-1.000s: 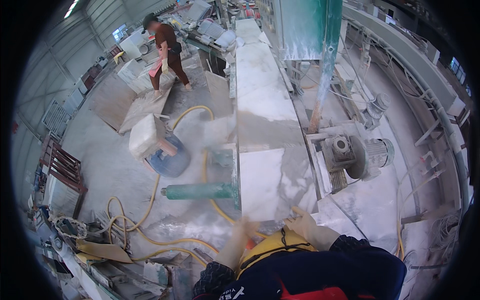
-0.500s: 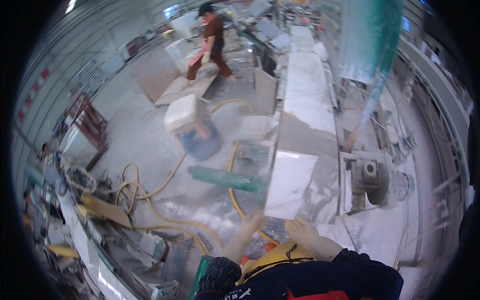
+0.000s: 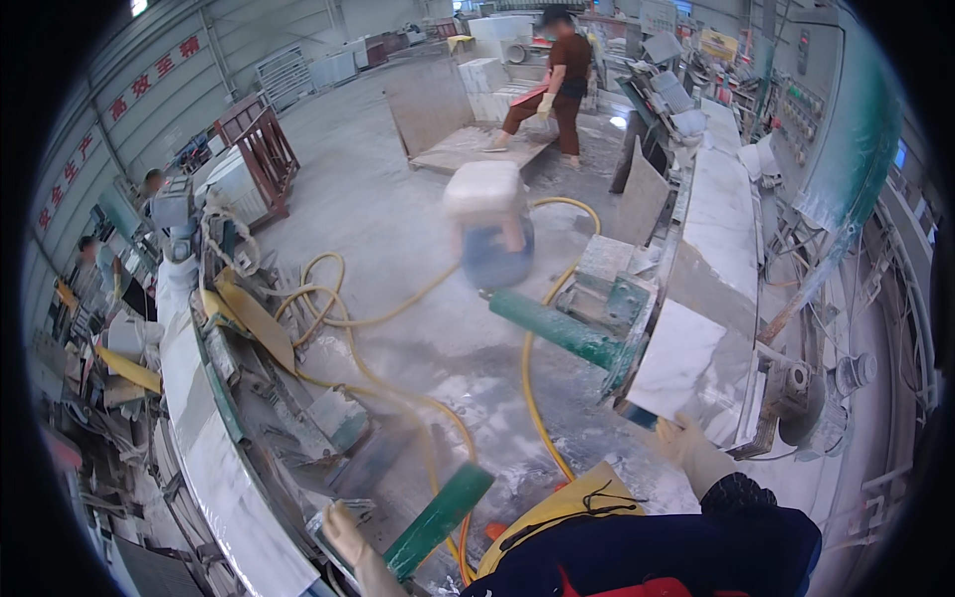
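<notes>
Loosely spread, holding nothing I can see, the right hand [image 3: 684, 446] has a white, grey-veined flat stone slab [image 3: 681, 358] just ahead; contact is unclear. Left of a green round cylinder [image 3: 440, 520], the left hand's [image 3: 346, 532] grip I can't tell. I'd keep fingertips off sharp slab edges.

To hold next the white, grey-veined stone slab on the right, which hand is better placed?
The right hand, likely: it is at the near end of that slab, while the left hand is farther, beside a green cylinder.
</notes>
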Motion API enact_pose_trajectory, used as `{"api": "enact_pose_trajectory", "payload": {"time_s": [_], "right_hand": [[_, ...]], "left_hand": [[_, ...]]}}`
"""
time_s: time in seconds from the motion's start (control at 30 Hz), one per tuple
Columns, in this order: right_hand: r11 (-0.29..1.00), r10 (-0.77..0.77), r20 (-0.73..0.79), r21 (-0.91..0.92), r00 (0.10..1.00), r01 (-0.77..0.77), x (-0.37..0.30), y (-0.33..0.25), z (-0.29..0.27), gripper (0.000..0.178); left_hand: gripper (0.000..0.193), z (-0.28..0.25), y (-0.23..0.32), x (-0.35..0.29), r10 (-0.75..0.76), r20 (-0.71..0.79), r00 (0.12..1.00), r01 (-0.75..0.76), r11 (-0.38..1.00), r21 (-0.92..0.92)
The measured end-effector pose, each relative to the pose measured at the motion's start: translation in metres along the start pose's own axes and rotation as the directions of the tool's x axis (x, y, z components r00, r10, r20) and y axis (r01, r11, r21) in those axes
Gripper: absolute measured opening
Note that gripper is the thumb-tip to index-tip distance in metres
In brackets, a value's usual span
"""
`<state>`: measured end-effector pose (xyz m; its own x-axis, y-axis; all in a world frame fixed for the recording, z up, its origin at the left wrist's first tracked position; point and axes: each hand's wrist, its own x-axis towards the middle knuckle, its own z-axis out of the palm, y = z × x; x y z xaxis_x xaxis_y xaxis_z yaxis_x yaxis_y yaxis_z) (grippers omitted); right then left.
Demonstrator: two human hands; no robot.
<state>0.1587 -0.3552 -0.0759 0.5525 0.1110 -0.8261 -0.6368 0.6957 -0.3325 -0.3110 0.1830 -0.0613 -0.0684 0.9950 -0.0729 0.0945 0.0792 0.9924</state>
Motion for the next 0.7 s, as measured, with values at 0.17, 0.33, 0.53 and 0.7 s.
{"api": "enact_pose_trajectory", "payload": {"time_s": [0.17,0.33,0.53,0.7], "right_hand": [[0.975,-0.211,0.028,0.079,0.977,0.208,0.006,0.013,0.009,0.042],[0.916,-0.398,0.018,0.062,0.917,0.396,0.014,0.021,0.018,0.043],[0.899,-0.438,-0.055,0.001,0.897,0.439,0.031,0.017,0.023,0.046],[0.892,-0.451,-0.016,0.033,0.893,0.451,0.05,0.014,0.012,0.044]], "left_hand": [[0.041,-0.154,-0.006,0.039,0.497,-0.24,0.834,-0.329,0.797,0.506],[0.039,-0.21,-0.057,0.043,0.722,0.053,0.69,-0.251,0.171,0.953],[0.034,-0.201,-0.047,0.009,0.718,-0.025,0.696,-0.128,0.159,0.979],[0.033,-0.194,-0.033,-0.006,0.753,-0.004,0.658,-0.17,0.155,0.973]]}}
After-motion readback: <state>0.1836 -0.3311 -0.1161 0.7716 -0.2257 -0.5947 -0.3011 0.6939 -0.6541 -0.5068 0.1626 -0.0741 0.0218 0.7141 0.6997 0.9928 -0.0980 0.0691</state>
